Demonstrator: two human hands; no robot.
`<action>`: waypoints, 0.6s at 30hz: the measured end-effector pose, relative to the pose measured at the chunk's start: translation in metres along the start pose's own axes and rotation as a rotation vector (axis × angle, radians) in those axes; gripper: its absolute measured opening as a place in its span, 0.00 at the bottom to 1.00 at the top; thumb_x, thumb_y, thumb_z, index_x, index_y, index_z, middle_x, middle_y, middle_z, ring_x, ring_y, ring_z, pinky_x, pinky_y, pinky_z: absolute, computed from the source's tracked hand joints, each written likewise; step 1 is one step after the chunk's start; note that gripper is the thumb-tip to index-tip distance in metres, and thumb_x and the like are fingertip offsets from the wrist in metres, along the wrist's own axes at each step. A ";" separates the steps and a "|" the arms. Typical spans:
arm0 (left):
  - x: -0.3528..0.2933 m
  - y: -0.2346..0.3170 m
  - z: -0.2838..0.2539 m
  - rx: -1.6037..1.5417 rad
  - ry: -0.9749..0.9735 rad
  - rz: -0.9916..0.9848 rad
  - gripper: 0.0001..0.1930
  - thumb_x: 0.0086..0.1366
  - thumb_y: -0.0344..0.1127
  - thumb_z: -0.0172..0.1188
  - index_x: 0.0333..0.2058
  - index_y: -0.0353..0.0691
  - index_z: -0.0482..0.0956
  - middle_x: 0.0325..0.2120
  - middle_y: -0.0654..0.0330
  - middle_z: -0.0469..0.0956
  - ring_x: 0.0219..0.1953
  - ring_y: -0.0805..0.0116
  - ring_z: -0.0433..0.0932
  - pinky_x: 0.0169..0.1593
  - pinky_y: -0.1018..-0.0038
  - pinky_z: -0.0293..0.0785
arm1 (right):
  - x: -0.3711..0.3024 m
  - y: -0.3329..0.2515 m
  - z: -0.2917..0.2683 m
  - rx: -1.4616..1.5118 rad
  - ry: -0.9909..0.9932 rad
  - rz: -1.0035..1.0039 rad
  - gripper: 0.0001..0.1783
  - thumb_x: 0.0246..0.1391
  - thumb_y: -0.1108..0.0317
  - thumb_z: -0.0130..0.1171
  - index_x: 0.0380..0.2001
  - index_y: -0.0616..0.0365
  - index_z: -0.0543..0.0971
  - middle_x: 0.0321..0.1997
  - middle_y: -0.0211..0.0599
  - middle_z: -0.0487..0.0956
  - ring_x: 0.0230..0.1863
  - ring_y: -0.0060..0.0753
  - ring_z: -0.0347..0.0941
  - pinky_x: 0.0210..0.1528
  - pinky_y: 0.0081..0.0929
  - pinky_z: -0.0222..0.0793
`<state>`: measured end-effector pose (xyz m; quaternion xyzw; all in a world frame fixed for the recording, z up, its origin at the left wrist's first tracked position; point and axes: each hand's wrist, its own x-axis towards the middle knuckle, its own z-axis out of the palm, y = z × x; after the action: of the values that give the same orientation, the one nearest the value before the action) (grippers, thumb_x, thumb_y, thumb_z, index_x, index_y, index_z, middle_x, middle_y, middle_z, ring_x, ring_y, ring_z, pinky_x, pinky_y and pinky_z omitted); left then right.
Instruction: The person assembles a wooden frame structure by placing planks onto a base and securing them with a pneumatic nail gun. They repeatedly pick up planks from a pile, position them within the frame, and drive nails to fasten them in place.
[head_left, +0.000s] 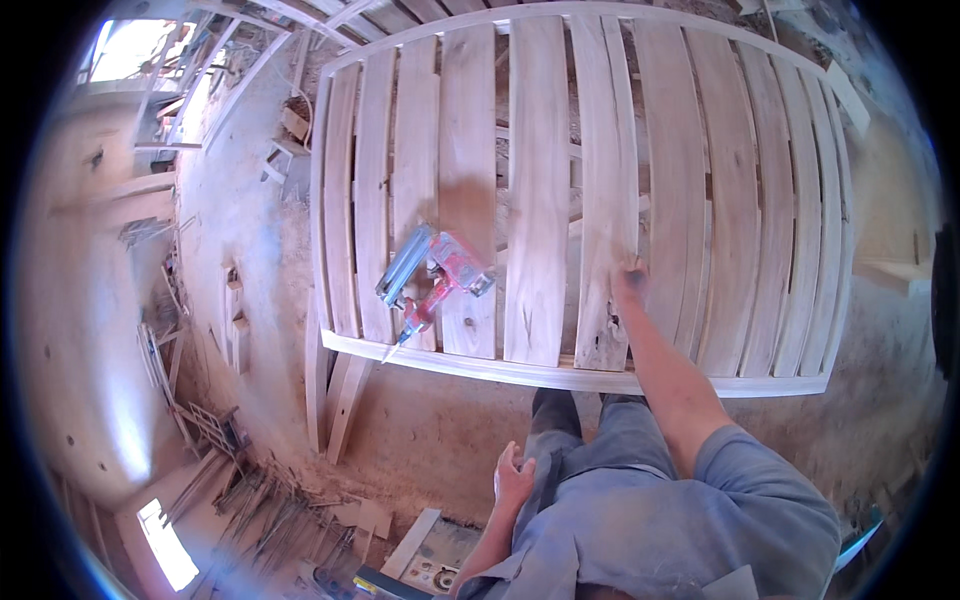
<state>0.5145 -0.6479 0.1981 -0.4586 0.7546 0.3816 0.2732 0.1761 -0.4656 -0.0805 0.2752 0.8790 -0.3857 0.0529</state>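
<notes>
**Right hand on a plank of the slatted frame**

Right hand (630,280) rests fingers down on a pale wooden plank (608,200), not gripping it; the plank lies among other loose boards across the wooden frame (560,375). Left hand (513,478) hangs loosely open beside the thigh, holding nothing. Left of both, a red nail gun (435,280) lies on the boards, well apart from either hand.

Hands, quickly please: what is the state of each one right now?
Left hand: hangs at the person's side, loosely curled, holding nothing.
Right hand: rests on a wooden slat of the frame; open or closed cannot be told.
</notes>
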 end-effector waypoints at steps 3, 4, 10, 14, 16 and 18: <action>0.009 -0.009 -0.002 0.082 -0.055 0.141 0.34 0.58 0.39 0.65 0.61 0.30 0.67 0.53 0.45 0.76 0.51 0.54 0.79 0.56 0.64 0.74 | 0.019 0.039 0.005 0.381 0.146 -0.163 0.18 0.53 0.58 0.56 0.42 0.61 0.77 0.45 0.48 0.79 0.49 0.47 0.75 0.52 0.37 0.70; 0.008 -0.008 -0.007 0.082 -0.070 0.126 0.34 0.58 0.40 0.65 0.61 0.30 0.67 0.53 0.44 0.76 0.52 0.53 0.78 0.57 0.63 0.73 | 0.015 0.040 0.006 0.372 0.182 -0.236 0.20 0.53 0.58 0.57 0.44 0.62 0.77 0.46 0.49 0.78 0.49 0.47 0.75 0.53 0.37 0.71; 0.012 -0.035 -0.049 0.058 0.003 0.130 0.34 0.57 0.42 0.63 0.60 0.31 0.68 0.55 0.41 0.74 0.59 0.47 0.73 0.62 0.60 0.68 | -0.061 0.022 -0.057 -0.142 -0.307 -0.405 0.26 0.54 0.58 0.60 0.51 0.66 0.75 0.46 0.48 0.80 0.49 0.42 0.76 0.53 0.35 0.72; 0.044 -0.028 -0.069 0.003 0.041 0.319 0.33 0.58 0.43 0.62 0.60 0.34 0.69 0.56 0.41 0.73 0.59 0.46 0.72 0.62 0.60 0.68 | -0.015 0.146 -0.104 -0.419 -0.175 -0.328 0.25 0.52 0.62 0.59 0.51 0.65 0.76 0.47 0.44 0.81 0.52 0.36 0.76 0.52 0.34 0.72; 0.029 -0.075 -0.081 -0.064 0.091 0.178 0.32 0.57 0.42 0.61 0.60 0.34 0.69 0.56 0.41 0.74 0.59 0.46 0.72 0.62 0.60 0.68 | -0.084 0.114 -0.139 0.154 -0.437 -0.029 0.18 0.51 0.61 0.60 0.41 0.62 0.78 0.35 0.30 0.75 0.37 0.24 0.70 0.38 0.30 0.69; 0.034 -0.079 -0.094 -0.181 0.080 0.183 0.32 0.57 0.42 0.60 0.60 0.35 0.70 0.55 0.42 0.74 0.59 0.46 0.73 0.62 0.59 0.68 | -0.052 0.162 -0.163 -0.082 -0.327 -0.049 0.07 0.51 0.63 0.59 0.26 0.52 0.75 0.22 0.25 0.73 0.20 0.23 0.67 0.20 0.28 0.62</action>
<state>0.5657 -0.7646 0.1993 -0.4255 0.7661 0.4527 0.1644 0.3246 -0.2844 -0.0565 0.1851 0.8802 -0.3902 0.1969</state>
